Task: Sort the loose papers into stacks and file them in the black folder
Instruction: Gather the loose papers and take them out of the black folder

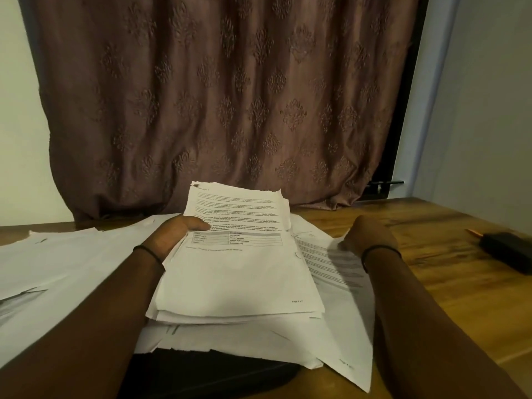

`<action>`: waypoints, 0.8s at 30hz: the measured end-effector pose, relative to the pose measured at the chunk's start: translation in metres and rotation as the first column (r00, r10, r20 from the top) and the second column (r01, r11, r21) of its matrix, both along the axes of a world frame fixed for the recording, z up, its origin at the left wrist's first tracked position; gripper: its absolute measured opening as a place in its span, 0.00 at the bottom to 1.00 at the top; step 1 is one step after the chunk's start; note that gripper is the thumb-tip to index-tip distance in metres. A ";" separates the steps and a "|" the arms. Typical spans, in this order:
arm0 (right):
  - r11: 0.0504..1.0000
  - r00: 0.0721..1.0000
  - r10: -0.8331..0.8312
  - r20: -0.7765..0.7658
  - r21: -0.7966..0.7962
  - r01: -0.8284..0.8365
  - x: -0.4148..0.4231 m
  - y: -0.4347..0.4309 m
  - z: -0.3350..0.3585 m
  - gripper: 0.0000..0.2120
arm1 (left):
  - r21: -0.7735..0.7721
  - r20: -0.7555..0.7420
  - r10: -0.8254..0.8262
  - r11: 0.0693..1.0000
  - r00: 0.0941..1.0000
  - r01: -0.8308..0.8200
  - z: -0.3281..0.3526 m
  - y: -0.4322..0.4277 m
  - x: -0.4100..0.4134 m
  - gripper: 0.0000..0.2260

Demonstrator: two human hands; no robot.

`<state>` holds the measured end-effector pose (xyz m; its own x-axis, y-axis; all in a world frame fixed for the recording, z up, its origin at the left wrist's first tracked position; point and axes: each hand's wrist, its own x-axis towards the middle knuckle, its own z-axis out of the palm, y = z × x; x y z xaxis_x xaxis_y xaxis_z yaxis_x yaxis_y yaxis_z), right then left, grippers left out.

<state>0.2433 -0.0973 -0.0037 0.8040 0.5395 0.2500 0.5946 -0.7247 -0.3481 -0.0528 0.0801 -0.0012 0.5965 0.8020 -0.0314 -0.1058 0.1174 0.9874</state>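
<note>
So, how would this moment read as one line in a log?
left hand: grips paper stack | right hand: on loose sheet, grip hidden | black folder: under papers

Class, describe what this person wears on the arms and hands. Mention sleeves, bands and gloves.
No sleeves show; both forearms are uncovered. A thin black left wristband and a matching right wristband circle the wrists. The left hand and right hand wear no gloves; no watch shows.

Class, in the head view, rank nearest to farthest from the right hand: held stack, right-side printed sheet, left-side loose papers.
1. Printed sheet, at the right hand.
2. Held stack, centre, in the left hand.
3. Loose papers, far left.
</note>
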 end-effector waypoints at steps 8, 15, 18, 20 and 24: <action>0.781 0.988 -0.109 0.108 0.624 0.018 -0.001 -0.001 0.008 0.06 | 0.006 0.012 0.017 1.000 1.000 -0.017 -0.002 0.006 0.000 0.17; 0.491 0.974 -0.095 0.204 0.861 -0.132 -0.023 -0.001 0.024 0.07 | -0.052 0.073 0.019 0.999 0.997 -0.016 -0.002 0.001 0.003 0.14; 0.268 0.991 0.080 0.108 0.955 -0.126 -0.030 0.001 0.029 0.13 | -0.068 0.102 0.046 0.997 0.994 -0.039 -0.004 0.005 0.002 0.17; 0.128 0.956 0.292 -0.006 0.991 -0.033 -0.030 0.002 0.031 0.16 | -0.070 0.107 0.053 0.997 0.993 -0.046 -0.005 0.006 0.002 0.19; 0.205 0.859 0.497 -0.124 0.979 0.023 -0.026 0.008 0.028 0.11 | -0.060 0.102 0.074 0.996 0.992 -0.069 -0.007 0.011 0.002 0.19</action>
